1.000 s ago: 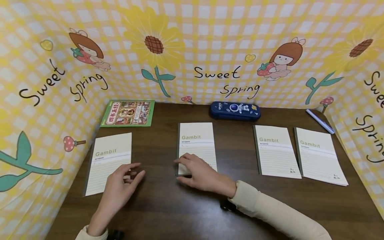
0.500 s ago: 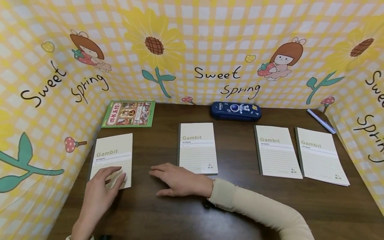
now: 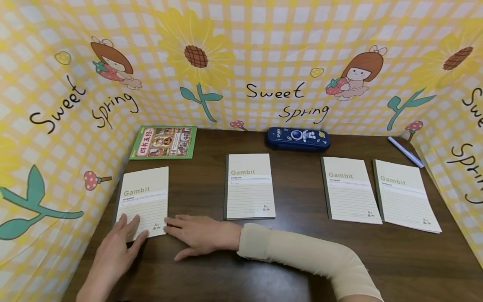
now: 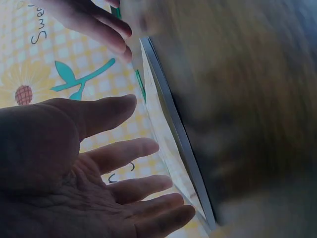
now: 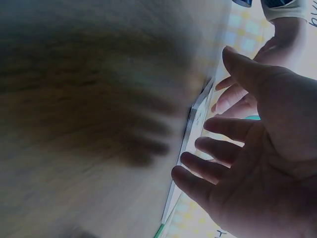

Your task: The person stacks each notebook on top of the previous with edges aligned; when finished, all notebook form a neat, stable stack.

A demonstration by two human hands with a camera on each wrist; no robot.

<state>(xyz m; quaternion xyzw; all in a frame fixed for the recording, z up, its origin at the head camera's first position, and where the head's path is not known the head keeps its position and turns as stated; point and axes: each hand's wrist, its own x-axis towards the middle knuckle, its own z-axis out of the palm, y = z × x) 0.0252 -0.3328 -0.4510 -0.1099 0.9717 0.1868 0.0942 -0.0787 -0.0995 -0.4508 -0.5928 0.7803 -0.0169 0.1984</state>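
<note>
A cream "Gambit" notebook [image 3: 145, 191] with a dark spine lies at the left of the brown table, slightly turned. Over its lower left part is my left hand [image 3: 116, 247], fingers spread and extended; whether the fingertips touch the cover is hard to tell. My right hand [image 3: 203, 233] lies palm down with straight fingers, their tips at the notebook's lower right edge. In the left wrist view, the left fingers [image 4: 141, 191] stand beside the notebook's edge [image 4: 173, 129]. The right wrist view has the right fingers [image 5: 198, 173] near its edge. Neither hand grips anything.
Another Gambit notebook [image 3: 250, 188] lies mid-table. Two more, one notebook [image 3: 351, 191] beside another notebook [image 3: 407, 197], lie at the right. Behind are a green-edged book [image 3: 164, 142], a blue pencil case [image 3: 298, 139] and a pale blue pen [image 3: 405, 152]. A checked cloth [image 3: 241, 42] encloses the table.
My right hand has moved left, off the middle notebook to the left notebook's edge. The left hand has moved left and toward me, its fingers spreading over the left notebook's lower part.
</note>
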